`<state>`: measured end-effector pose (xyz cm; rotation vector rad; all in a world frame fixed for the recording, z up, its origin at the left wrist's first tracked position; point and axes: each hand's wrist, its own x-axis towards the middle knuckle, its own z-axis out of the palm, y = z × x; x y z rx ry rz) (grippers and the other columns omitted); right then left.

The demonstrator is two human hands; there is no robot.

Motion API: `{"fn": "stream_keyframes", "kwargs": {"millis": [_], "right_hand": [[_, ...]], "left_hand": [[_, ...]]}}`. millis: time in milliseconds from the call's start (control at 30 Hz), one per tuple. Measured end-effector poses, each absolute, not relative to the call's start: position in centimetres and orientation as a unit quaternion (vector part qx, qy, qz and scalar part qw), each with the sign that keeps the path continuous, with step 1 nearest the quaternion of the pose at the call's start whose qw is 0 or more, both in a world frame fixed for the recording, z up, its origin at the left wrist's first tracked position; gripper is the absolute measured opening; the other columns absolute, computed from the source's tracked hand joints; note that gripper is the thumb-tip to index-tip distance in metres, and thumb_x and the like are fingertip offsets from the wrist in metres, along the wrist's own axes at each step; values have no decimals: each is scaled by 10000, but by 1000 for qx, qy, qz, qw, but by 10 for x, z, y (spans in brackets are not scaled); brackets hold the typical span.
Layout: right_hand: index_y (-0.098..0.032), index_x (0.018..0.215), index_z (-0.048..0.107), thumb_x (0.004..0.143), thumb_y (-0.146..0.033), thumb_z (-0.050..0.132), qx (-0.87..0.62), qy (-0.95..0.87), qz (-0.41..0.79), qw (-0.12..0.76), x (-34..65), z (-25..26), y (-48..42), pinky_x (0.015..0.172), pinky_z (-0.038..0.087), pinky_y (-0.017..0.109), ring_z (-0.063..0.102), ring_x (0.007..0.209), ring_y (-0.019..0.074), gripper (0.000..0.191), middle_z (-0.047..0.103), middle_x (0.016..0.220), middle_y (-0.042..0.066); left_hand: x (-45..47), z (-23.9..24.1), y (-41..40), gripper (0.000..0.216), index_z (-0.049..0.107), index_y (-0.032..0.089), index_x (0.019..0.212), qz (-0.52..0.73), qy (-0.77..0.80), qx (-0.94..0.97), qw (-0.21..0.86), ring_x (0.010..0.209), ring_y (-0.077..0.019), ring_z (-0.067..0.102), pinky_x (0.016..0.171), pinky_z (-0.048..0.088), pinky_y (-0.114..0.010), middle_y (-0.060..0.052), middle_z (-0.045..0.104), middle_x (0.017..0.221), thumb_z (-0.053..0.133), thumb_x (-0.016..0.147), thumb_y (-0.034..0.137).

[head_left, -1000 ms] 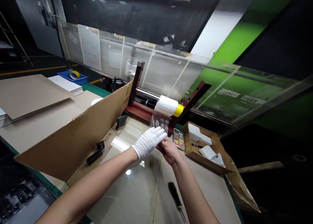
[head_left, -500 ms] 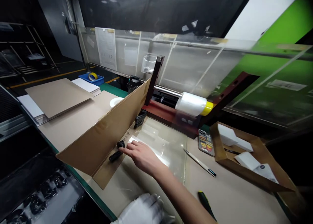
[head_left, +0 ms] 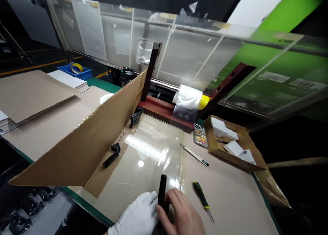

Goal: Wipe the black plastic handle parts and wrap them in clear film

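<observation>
My right hand [head_left: 183,214], bare, is closed with thumb and fingers around a black bar-shaped part [head_left: 162,190] at the bottom middle. My left hand [head_left: 139,212], in a white glove, is against the left side of this part with its fingers curled at it. The lower end of the part is hidden between the hands. A black hook-shaped part [head_left: 112,155] lies on the bottom flap of a folded cardboard sheet [head_left: 84,142], apart from both hands. Farther back, more black parts [head_left: 136,116] stand against the same cardboard.
Clear film [head_left: 151,160] covers the bench under my hands. To the right lie a screwdriver [head_left: 201,195], a white pen-like tool [head_left: 194,154], a phone [head_left: 200,135] and a cardboard tray [head_left: 230,160] with white pieces. A film roll [head_left: 189,97] sits in a red frame at the back.
My right hand has drawn back from the hook-shaped part on the cardboard to my left hand, and now grips the bar-shaped part. The camera view has shifted, showing more of the bench front.
</observation>
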<state>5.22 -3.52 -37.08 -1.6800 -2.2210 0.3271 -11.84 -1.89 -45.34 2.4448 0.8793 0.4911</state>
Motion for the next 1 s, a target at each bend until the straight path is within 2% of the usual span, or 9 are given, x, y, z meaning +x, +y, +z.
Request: {"fn": "stream_keyframes", "kwargs": {"millis": [233, 433, 500, 567, 633, 700, 833, 900, 1000], "right_hand": [[-192, 937, 580, 968, -365, 573, -671, -736, 76, 53, 66, -386, 34, 833, 457, 425, 598, 970, 316, 175, 633, 985, 122], [-233, 1117, 576, 921, -446, 647, -628, -746, 208, 72, 74, -363, -11, 791, 481, 312, 635, 1005, 245, 298, 650, 1129, 74], [-256, 1145, 566, 857, -417, 711, -597, -735, 307, 95, 75, -356, -25, 731, 477, 268, 663, 923, 211, 361, 685, 1057, 28], [-245, 1065, 591, 872, -345, 662, -605, -706, 346, 128, 80, -354, -18, 707, 461, 268, 668, 834, 197, 228, 703, 935, 8], [-242, 959, 607, 931, -323, 549, -640, -681, 318, 159, 90, -357, 11, 703, 443, 272, 658, 784, 180, 103, 700, 861, -2], [-244, 905, 615, 936, -363, 534, -669, -663, 287, 173, 102, -364, 50, 695, 428, 274, 654, 796, 179, 147, 702, 862, -4], [-239, 802, 613, 871, -430, 620, -724, -632, 233, 151, 121, -383, 101, 632, 380, 294, 648, 772, 216, 204, 700, 809, 5], [-237, 825, 608, 847, -469, 655, -746, -622, 191, 140, 124, -388, 103, 658, 375, 323, 645, 828, 266, 237, 700, 851, 33], [-219, 1069, 577, 869, -541, 631, -768, -609, 125, 154, 117, -383, 93, 759, 397, 378, 600, 1040, 350, 382, 664, 1091, 124]], "left_hand": [[-121, -428, -28, 151, 622, 172, 1099, 141, 296, 939, 106, 1073, -241, 644, 986, 523, -396, -87, 693, 1150, 540, 976, 144], [-118, -397, -8, 75, 641, 210, 1003, 83, 308, 913, 254, 963, -241, 680, 873, 545, -353, -58, 715, 1050, 589, 949, 205], [-120, -386, 6, 143, 647, 233, 1079, 101, 337, 875, 332, 955, -236, 690, 864, 543, -339, -49, 725, 1046, 585, 954, 266], [-120, -379, 25, 266, 632, 249, 1172, 143, 384, 827, 386, 973, -236, 688, 859, 545, -333, -43, 724, 1066, 634, 921, 337], [-115, -380, 46, 502, 577, 267, 1308, 187, 440, 777, 410, 969, -215, 685, 861, 546, -309, -21, 725, 1057, 724, 837, 357], [-105, -389, 65, 687, 487, 261, 1433, 211, 495, 741, 402, 894, -188, 687, 840, 544, -286, 6, 726, 953, 743, 800, 337], [-82, -412, 85, 576, 512, 198, 1437, 220, 581, 715, 321, 795, -233, 658, 845, 527, -379, -21, 674, 780, 603, 875, 285], [-74, -416, 86, 551, 530, 186, 1426, 225, 598, 716, 283, 872, -287, 654, 915, 502, -460, -77, 688, 856, 574, 883, 267], [-62, -412, 82, 479, 567, 183, 1386, 234, 582, 736, 254, 1083, -326, 617, 1020, 459, -498, -150, 684, 1131, 488, 915, 221]]}}
